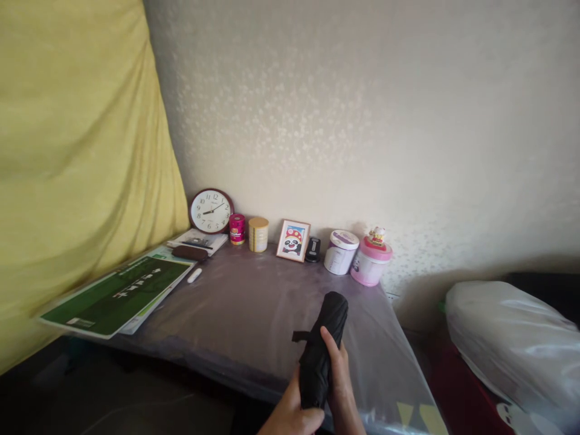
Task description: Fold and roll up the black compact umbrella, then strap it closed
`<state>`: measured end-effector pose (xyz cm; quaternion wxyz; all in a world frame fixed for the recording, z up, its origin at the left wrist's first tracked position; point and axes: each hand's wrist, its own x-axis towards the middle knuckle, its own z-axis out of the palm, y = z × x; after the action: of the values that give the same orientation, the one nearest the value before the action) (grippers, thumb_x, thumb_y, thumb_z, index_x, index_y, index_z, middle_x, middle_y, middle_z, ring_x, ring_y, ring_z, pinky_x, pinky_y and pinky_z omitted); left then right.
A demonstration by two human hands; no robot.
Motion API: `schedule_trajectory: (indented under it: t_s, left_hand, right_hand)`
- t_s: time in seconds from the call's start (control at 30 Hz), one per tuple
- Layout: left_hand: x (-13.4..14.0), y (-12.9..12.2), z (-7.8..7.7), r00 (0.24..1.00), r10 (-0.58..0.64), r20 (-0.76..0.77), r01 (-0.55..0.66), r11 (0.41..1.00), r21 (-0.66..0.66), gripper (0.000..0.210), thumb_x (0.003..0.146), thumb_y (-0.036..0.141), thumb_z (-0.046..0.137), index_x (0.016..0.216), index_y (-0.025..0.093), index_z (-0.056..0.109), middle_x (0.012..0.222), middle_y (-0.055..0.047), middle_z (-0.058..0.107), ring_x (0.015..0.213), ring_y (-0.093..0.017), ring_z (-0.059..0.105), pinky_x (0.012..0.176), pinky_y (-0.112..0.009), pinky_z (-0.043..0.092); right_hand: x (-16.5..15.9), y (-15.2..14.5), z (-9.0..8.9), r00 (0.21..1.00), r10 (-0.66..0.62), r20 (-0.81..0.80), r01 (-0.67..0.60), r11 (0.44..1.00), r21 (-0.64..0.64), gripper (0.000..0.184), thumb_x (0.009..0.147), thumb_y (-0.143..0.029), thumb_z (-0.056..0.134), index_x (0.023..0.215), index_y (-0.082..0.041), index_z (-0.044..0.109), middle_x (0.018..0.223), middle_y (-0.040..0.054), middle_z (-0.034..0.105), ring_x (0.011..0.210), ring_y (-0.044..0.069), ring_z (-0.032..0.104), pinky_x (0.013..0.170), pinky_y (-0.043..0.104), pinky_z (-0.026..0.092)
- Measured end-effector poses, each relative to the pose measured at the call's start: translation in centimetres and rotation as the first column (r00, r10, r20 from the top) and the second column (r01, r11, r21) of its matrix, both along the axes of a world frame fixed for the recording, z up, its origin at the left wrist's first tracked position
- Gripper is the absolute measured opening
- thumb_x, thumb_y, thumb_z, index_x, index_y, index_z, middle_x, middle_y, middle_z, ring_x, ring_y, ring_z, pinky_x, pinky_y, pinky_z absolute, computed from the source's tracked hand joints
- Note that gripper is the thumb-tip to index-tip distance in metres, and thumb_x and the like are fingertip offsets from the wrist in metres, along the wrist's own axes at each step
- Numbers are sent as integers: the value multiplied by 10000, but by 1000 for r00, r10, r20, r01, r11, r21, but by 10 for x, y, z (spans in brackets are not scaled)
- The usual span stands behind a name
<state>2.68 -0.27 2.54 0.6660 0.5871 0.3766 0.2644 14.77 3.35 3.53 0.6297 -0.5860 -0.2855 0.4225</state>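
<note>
A black folded umbrella point(322, 347) is held up at a tilt over the table's front part, its loose strap point(301, 336) sticking out to the left. My left hand point(294, 408) is closed around its lower end, with the thumb across the near tip. Along the umbrella's right side, my right hand point(339, 368) grips it higher up, thumb lying on the fabric. The fingers behind the umbrella are mostly hidden.
On the covered table point(244, 308), a clock point(211, 211), pink can point(237, 229), yellow-lidded tin point(258, 235), panda picture point(293, 240) and tubs point(342, 252) line the wall. A green mat point(122, 293) lies left, by a yellow curtain point(81, 151). A plastic-wrapped bundle point(512, 338) stands right.
</note>
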Motion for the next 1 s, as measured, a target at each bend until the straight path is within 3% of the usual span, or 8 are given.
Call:
schedule_trajectory:
  t_s: [0.1, 0.27, 0.37, 0.47, 0.6, 0.67, 0.73, 1.0]
  left_hand:
    - [6, -1, -22, 966, 189, -177, -125, 940, 318, 912, 619, 98, 510, 1407, 169, 56, 1332, -146, 412, 1166, -254, 469, 959, -345, 376]
    - [-2, 0, -16, 964, 188, -187, -106, 920, 377, 982, 590, 86, 561, 1408, 175, 26, 1444, -155, 244, 1277, -284, 339, 1023, -371, 315]
    - [-9, 0, 14, 997, 6, 77, -7, 1000, 7, 978, 671, 218, 597, 1391, 281, -61, 1222, -111, 525, 847, -199, 639, 701, -318, 510]
    - [-8, -1, 27, 996, 55, 64, -47, 991, -124, 899, 768, 378, 534, 1380, 267, -115, 881, -33, 635, 442, -88, 551, 418, -206, 425]
    - [-3, 7, 6, 975, 143, -173, -139, 990, 36, 846, 793, 355, 482, 1385, 272, -115, 939, -62, 631, 414, -100, 537, 397, -248, 442]
    - [-3, 14, -9, 946, 229, -229, -154, 939, 306, 808, 758, 236, 504, 1404, 264, 18, 1183, -106, 556, 797, -172, 643, 699, -309, 522]
    - [-4, 22, -19, 915, 296, -272, -120, 847, 518, 813, 708, 149, 515, 1403, 231, 101, 1382, -103, 382, 1181, -207, 468, 979, -325, 388]
    - [-1, 30, -17, 715, 293, -634, 139, 830, 540, 790, 757, 131, 498, 1402, 303, 76, 1247, -90, 486, 1039, -221, 571, 857, -298, 448]
  right_hand:
    - [-2, 1, -1, 998, 32, 46, -29, 997, -65, 555, 604, -497, 707, 1017, -144, 592, 801, 12, 676, 784, 210, 626, 696, 279, 491]
    - [-6, -1, -5, 998, 64, -28, -66, 995, -76, 592, 617, -500, 698, 1064, -137, 561, 815, 19, 680, 785, 220, 631, 702, 296, 497]
    - [-6, -2, -5, 996, 69, -62, -73, 995, -68, 570, 643, -513, 672, 1058, -136, 571, 816, 15, 678, 788, 220, 632, 701, 299, 500]
    - [-3, -1, -4, 999, 37, -22, -39, 996, -81, 571, 641, -523, 668, 1043, -129, 575, 834, 24, 681, 821, 232, 633, 724, 304, 497]
    - [5, 4, -10, 979, 35, 202, -28, 999, -38, 590, 631, -520, 677, 1067, -139, 567, 912, 56, 677, 913, 257, 612, 797, 327, 472]
    - [11, 6, -18, 934, -5, 357, -7, 999, 33, 628, 633, -517, 676, 1129, -155, 544, 988, 73, 656, 958, 260, 588, 833, 338, 454]
    - [16, 9, -27, 862, -64, 503, 23, 996, 86, 674, 647, -520, 664, 1200, -167, 507, 1026, 88, 621, 910, 251, 585, 819, 356, 455]
    - [21, 11, -45, 696, -1, 718, -222, 951, 216, 311, 838, -374, 476, 1074, -228, 617, 997, 70, 552, 896, 184, 580, 827, 307, 455]
